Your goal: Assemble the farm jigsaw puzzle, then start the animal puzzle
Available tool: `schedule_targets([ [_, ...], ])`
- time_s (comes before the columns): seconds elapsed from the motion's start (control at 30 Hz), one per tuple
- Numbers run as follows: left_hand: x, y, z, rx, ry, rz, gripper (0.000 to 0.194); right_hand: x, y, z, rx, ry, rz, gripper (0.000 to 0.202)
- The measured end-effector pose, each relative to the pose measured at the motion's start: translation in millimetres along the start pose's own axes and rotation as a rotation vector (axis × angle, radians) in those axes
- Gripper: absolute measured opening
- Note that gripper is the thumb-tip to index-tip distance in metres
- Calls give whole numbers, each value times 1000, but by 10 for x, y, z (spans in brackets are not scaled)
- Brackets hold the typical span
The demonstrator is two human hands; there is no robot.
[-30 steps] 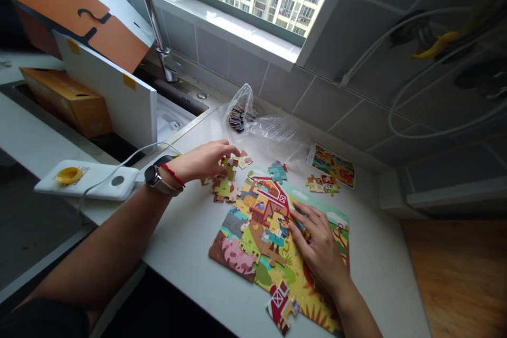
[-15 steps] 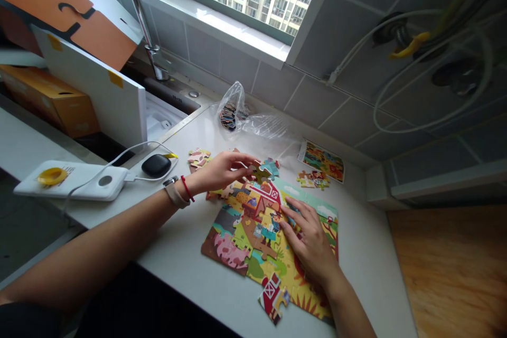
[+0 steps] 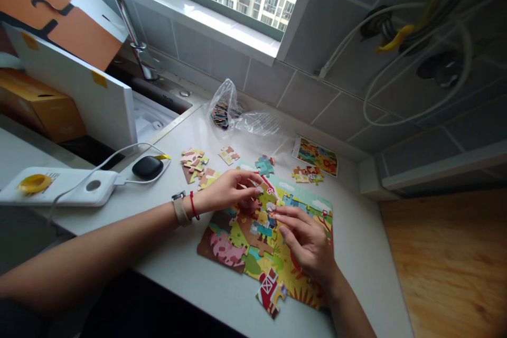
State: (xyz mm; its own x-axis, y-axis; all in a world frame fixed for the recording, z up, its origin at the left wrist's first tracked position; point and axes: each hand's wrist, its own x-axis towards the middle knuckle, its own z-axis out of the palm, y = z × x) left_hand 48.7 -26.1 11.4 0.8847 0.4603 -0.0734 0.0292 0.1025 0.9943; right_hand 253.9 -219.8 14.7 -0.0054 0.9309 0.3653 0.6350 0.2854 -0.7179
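A farm-scene jigsaw puzzle (image 3: pixel 225 248), partly joined, lies flat on the counter. My left hand (image 3: pixel 227 190), with a watch and red cord at the wrist, is over its upper part. Thumb and fingers there close on a yellow-green puzzle piece, largely hidden by the fingers. My right hand (image 3: pixel 312 240) rests over the puzzle's right half, fingers apart, its fingertips close to the piece. A red barn piece (image 3: pixel 270 290) overlaps the near edge. Loose pieces (image 3: pixel 194 161) lie left of the puzzle, and a blue-green piece (image 3: pixel 264 165) sits at its far edge.
Behind the puzzle is a clear plastic bag (image 3: pixel 227 108) of pieces. A picture card (image 3: pixel 317 156) and a small joined cluster (image 3: pixel 308 175) are at the back right. To the left are a white power bank (image 3: pixel 67 187), a black case (image 3: pixel 148 167) and the sink with boxes.
My left hand has brought the piece from the far edge down over the puzzle's middle. My right fingertips have shifted left toward it. The whole view has moved slightly.
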Motion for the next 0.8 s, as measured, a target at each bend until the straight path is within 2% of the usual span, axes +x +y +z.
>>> schedule_targets([
  [0.1, -10, -30, 6, 12, -31, -19, 38, 12, -25, 29, 46, -13, 0, 30],
  [0.3, -43, -30, -4, 232, -77, 251, 20, 14, -127, -5, 183, -62, 42, 20],
  [0.43, -61, -7, 17, 258, -127, 316, 20, 22, -182, -26, 251, -72, 40, 32],
  [0.53, -72, 1, 38, 295, -159, 312, 17, 26, -202, 2, 205, -111, 78, 31],
  [0.67, -102, -9, 64, 352, -136, 242, 31, 35, -197, 83, 173, -145, 124, 25],
  [0.8, -130, -10, 78, 381, -66, 280, 35, 40, -152, 45, 155, -77, 97, 20],
])
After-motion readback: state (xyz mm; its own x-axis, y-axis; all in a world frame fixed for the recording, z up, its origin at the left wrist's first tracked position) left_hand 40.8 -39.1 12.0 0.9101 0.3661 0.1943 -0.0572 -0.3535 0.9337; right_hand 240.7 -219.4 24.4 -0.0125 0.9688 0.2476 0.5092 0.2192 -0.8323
